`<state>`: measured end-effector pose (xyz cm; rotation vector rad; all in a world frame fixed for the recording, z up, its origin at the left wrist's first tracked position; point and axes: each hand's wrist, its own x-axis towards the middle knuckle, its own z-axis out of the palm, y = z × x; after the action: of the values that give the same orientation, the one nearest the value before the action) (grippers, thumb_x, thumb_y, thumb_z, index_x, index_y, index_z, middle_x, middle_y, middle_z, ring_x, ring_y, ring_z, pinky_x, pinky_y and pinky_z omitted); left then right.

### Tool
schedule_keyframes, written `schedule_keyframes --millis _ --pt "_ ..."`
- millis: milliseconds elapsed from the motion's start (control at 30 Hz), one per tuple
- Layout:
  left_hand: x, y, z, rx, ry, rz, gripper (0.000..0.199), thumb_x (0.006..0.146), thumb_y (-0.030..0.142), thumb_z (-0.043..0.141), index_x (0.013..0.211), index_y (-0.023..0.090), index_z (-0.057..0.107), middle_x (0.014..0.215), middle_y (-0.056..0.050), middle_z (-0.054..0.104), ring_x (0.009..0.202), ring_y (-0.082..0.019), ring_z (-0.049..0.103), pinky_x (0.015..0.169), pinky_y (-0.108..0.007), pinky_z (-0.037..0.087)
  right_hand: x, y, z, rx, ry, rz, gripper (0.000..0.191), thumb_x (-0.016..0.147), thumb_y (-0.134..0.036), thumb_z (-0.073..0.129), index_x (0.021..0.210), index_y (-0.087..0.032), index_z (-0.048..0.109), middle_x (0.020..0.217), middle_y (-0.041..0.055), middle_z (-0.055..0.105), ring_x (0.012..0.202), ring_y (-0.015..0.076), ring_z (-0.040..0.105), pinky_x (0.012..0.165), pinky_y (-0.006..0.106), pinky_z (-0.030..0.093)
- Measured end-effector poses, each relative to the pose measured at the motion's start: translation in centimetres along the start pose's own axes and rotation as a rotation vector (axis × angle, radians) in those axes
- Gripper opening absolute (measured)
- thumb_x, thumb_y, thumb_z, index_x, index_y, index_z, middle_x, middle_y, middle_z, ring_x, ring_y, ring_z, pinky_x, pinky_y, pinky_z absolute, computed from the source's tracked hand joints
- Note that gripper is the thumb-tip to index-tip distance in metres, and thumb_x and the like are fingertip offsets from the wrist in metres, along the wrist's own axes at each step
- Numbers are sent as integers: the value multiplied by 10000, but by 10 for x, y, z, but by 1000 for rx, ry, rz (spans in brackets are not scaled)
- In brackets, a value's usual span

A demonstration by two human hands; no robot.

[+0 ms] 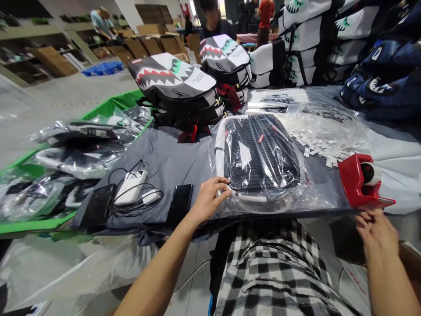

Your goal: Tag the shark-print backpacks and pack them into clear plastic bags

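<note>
A black backpack with white edging (263, 153) lies inside a clear plastic bag on the dark table cover. My left hand (212, 197) rests on the bag's lower left corner, its fingers bent against the plastic. At the table's front edge on the right stands a red tape dispenser (357, 184) with a roll of tape. My right hand (376, 224) is just below the dispenser's front end, its fingertips close together near the cutting edge. Whether tape is between those fingers cannot be made out.
Left of the bag lie a black phone (181, 202), a white power bank (131, 186) and cables. A green-edged bin (37, 224) holds bagged packs at the left. Stacked backpacks (177, 83) stand behind. White tags (315, 151) are scattered at the back right. People stand farther off.
</note>
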<state>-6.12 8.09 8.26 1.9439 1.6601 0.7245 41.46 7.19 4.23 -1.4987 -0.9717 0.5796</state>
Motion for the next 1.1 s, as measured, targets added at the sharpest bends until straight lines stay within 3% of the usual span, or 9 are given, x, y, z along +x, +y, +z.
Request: schedule_keyframes --millis 167,267,367,433,533,667,867,967,1100 --pt "1 0 1 -16 -13 4 166 897 315 595 771 236 668 1182 -25 694 1128 -247 610 1032 -485 381 -42 -49 58 303 -281 113 460 827 -541 657 632 -251 359 566 -75 261 440 96 196 375 238 167" --pt "2 0 1 -20 5 6 158 890 305 608 761 235 668 1183 -23 694 1125 -245 609 1036 -486 378 -60 -89 98 263 -668 -148 325 936 -439 585 719 -242 446 587 -59 362 497 115 361 458 241 318" --pt "3 1 1 -18 8 7 163 884 300 620 740 233 658 1170 -18 695 1122 -243 610 1034 -485 379 -61 -123 155 -104 -1208 -537 266 978 -404 530 790 -216 547 702 -4 546 624 132 497 588 264 406" --pt "3 2 1 -16 5 16 160 879 291 632 732 232 656 1159 -13 696 1124 -243 609 1037 -485 376 -60 -139 197 -393 -1405 -818 239 994 -359 495 829 -207 576 785 21 612 697 143 543 633 259 394" --pt "3 2 0 -15 5 37 154 884 267 636 738 226 657 1154 -12 692 1125 -244 605 1037 -486 371 -67 -158 249 -849 -1427 -1078 102 972 -263 529 914 -211 594 865 50 672 793 177 603 619 253 343" --pt "6 0 0 -18 9 48 142 888 259 644 753 223 667 1138 -16 692 1105 -242 607 1015 -469 379 -67 -173 280 -1176 -1352 -1042 274 889 -314 675 1104 -199 552 851 71 710 730 209 628 551 262 283" --pt "8 3 -4 -2 -23 59 133 904 296 637 816 207 682 1143 -30 673 1104 -241 593 999 -426 348 -27 -162 276 -902 -1412 -745 484 724 -634 748 796 -225 499 612 -37 561 557 141 494 510 242 306" --pt "13 -2 -6 12 -41 68 115 898 293 644 843 197 676 1138 -33 667 1122 -240 581 983 -407 332 -29 -153 268 -737 -1231 -821 534 782 -756 594 743 -232 503 606 -23 540 532 132 451 518 258 305" --pt "15 -7 -5 17 -44 43 108 900 285 637 845 194 659 1147 -31 664 1130 -228 578 979 -394 327 -63 -144 266 -807 -1154 -1013 469 842 -667 563 688 -232 480 597 -12 526 524 136 443 508 265 216"
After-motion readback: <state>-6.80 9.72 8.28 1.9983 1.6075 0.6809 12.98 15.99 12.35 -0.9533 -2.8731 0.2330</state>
